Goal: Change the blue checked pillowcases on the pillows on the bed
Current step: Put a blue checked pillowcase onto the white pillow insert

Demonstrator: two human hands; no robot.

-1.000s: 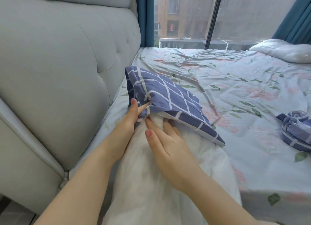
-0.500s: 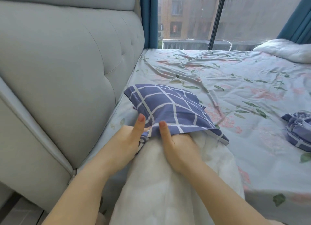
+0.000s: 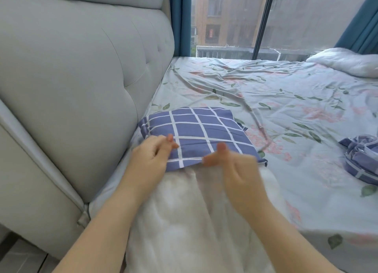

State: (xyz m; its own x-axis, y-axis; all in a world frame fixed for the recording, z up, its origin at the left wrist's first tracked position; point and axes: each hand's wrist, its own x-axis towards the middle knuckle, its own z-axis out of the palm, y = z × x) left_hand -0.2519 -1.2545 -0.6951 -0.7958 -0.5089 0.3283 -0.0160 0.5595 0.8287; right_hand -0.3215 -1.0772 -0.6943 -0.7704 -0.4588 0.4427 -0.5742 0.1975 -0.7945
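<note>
The blue checked pillowcase (image 3: 200, 133) is lying on the bed (image 3: 286, 109), just beside the grey headboard (image 3: 81, 88), and it is covering only the far end of the white pillow (image 3: 194, 211). The rest of the pillow is sticking out bare toward the person. The left hand (image 3: 151, 156), on the headboard side, is pinching the pillowcase's near corner, its fingers (image 3: 169, 139) curled tight on the cloth. The right hand (image 3: 235, 168), on the side away from the headboard, is showing blurred. Its thumb is lying on the checked cloth and its fingers are curling at the open hem, but I cannot tell whether they are gripping it. Well apart from the headboard, a second checked pillowcase (image 3: 362, 158) is sitting crumpled on the sheet.
</note>
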